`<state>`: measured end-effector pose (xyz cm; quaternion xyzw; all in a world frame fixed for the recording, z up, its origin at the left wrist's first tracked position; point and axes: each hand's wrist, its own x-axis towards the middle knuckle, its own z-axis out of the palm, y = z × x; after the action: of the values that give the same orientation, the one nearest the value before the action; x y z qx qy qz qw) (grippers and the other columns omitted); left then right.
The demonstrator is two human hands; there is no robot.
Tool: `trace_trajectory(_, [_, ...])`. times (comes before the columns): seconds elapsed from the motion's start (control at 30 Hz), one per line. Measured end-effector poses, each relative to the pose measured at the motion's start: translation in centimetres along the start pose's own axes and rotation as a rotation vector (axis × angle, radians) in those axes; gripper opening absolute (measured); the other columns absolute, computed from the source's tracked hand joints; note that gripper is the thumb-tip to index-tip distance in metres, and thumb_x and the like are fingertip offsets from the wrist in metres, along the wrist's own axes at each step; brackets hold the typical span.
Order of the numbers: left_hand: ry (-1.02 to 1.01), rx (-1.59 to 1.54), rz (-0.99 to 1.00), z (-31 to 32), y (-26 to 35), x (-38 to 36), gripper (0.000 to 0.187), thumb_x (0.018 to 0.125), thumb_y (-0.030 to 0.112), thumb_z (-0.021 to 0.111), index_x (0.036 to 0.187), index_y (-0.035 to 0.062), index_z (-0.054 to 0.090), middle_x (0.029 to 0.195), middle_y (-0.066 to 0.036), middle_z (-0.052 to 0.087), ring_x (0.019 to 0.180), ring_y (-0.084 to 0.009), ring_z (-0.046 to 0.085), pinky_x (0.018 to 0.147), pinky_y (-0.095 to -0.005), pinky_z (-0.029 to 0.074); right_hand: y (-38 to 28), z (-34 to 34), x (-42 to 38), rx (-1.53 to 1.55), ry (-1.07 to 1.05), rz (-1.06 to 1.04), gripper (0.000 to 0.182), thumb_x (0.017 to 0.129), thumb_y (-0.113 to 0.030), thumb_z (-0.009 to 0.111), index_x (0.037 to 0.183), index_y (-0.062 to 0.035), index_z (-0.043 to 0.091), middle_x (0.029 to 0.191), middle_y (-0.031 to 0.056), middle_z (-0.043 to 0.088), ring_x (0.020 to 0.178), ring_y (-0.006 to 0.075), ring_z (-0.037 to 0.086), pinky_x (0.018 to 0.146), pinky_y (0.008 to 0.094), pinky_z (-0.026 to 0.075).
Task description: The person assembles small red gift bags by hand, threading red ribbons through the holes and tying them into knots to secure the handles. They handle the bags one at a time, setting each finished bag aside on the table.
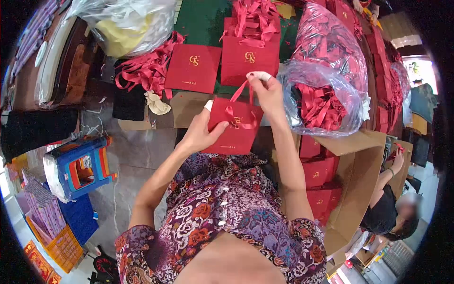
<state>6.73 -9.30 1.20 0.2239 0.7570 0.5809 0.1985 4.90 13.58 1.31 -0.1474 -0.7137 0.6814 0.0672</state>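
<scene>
A red paper gift bag with gold lettering and a red ribbon is in front of me, below the table edge. Wrapped round its left side, my left hand grips it with the thumb on the front. My right hand is closed on the ribbon at the bag's upper right, fingers pinched. White tape covers a fingertip on each hand. Beyond them lie a flat red bag and a stack of red bags with ribbons on top.
Loose red ribbons lie at the back left. A clear plastic sack of ribbons sits at the right. Below it stands a cardboard box with red bags inside. A small coloured stool is at the left. Another person works at the far right.
</scene>
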Motion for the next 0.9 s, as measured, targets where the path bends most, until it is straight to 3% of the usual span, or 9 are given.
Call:
trace_trajectory(0.23, [-0.029,0.038,-0.005,-0.9,1.6,-1.6,0.046,0.09,0.011,0.066,0.131,-0.0006,0.046,0.103,-0.023,0.069,0.099,-0.0404,0.068,0.083,-0.0429,0.053,0.0,0.0,2.3,0.006,0.069,-0.079,0.017,0.095,-0.015,0.067,0.104,-0.0013,0.071,0.083,-0.0043,0.066,0.074,0.0035,0.055,0.063,0.0195,0.043])
trace_trajectory(0.43, [0.196,-0.127,-0.08,-1.2,0.1,-1.1,0.038,0.099,0.014,0.057,0.132,-0.0013,0.047,0.112,-0.013,0.066,0.102,-0.0178,0.062,0.09,-0.0336,0.049,-1.4,0.3,-0.7,-0.447,0.278,-0.396,0.038,0.086,-0.016,0.076,0.117,0.0006,0.062,0.107,0.0108,0.066,0.077,0.0149,0.062,0.069,0.0283,0.05])
trace_trajectory(0.57, [0.273,-0.26,-0.156,-2.5,2.2,0.2,0.038,0.102,0.019,0.051,0.135,0.001,0.046,0.119,-0.012,0.063,0.107,-0.0162,0.059,0.092,-0.0323,0.047,-5.5,1.8,-6.8,-0.368,-0.174,-0.295,0.059,0.069,-0.025,0.091,0.117,-0.0086,0.062,0.104,0.0043,0.059,0.09,0.0176,0.06,0.076,0.0321,0.05])
trace_trajectory(0.63, [0.24,-0.283,-0.151,-2.9,3.3,0.7,0.038,0.103,0.021,0.051,0.135,0.0015,0.047,0.119,-0.012,0.063,0.107,-0.0164,0.058,0.093,-0.0327,0.047,-6.5,2.8,-8.9,-0.505,-0.336,-0.332,0.088,0.06,-0.036,0.094,0.13,-0.0054,0.051,0.116,0.0154,0.054,0.107,0.0314,0.058,0.092,0.0405,0.048])
trace_trajectory(0.7, [0.293,-0.222,-0.152,-2.7,3.8,1.0,0.037,0.103,0.022,0.051,0.135,0.0028,0.049,0.116,-0.009,0.063,0.103,-0.0143,0.058,0.09,-0.0308,0.047,-6.0,3.9,-10.4,-0.565,-0.274,-0.351,0.096,0.06,-0.038,0.093,0.135,-0.0029,0.045,0.12,0.0194,0.051,0.114,0.0368,0.055,0.098,0.044,0.044])
trace_trajectory(0.77, [0.115,-0.124,-0.088,-3.0,6.6,1.0,0.036,0.104,0.024,0.05,0.133,0.0039,0.052,0.111,-0.007,0.064,0.097,-0.0113,0.057,0.086,-0.029,0.047,-4.7,4.0,-10.7,-0.565,-0.225,-0.377,0.084,0.071,-0.028,0.088,0.137,-0.0011,0.043,0.117,0.0166,0.055,0.112,0.0312,0.058,0.096,0.0412,0.046])
trace_trajectory(0.83, [0.02,-0.118,-0.013,-2.2,7.3,1.5,0.031,0.098,0.018,0.059,0.125,0.0045,0.059,0.103,-0.007,0.064,0.091,-0.0131,0.058,0.081,-0.0303,0.048,-2.8,4.2,-10.9,-0.012,-0.169,-0.052,0.063,0.081,-0.012,0.077,0.135,-0.0015,0.046,0.112,0.0169,0.06,0.106,0.0296,0.062,0.092,0.0387,0.05])
trace_trajectory(0.87, [0.023,0.037,0.106,-1.7,6.9,1.7,0.031,0.094,0.013,0.062,0.124,0.0045,0.06,0.104,-0.006,0.064,0.089,-0.0139,0.058,0.081,-0.0289,0.048,0.3,4.9,-11.1,0.218,-0.128,-0.101,0.053,0.087,-0.007,0.07,0.134,-0.0002,0.047,0.111,0.0105,0.064,0.101,0.0189,0.063,0.089,0.0335,0.051])
trace_trajectory(0.9, [0.027,0.192,0.225,-1.1,6.1,2.0,0.032,0.09,0.007,0.064,0.122,0.0044,0.061,0.104,-0.006,0.064,0.088,-0.0148,0.059,0.082,-0.0275,0.048,1.0,4.6,-11.2,0.216,-0.122,-0.102,0.053,0.087,-0.007,0.07,0.134,-0.0002,0.047,0.111,0.0105,0.064,0.101,0.0189,0.063,0.089,0.0335,0.051])
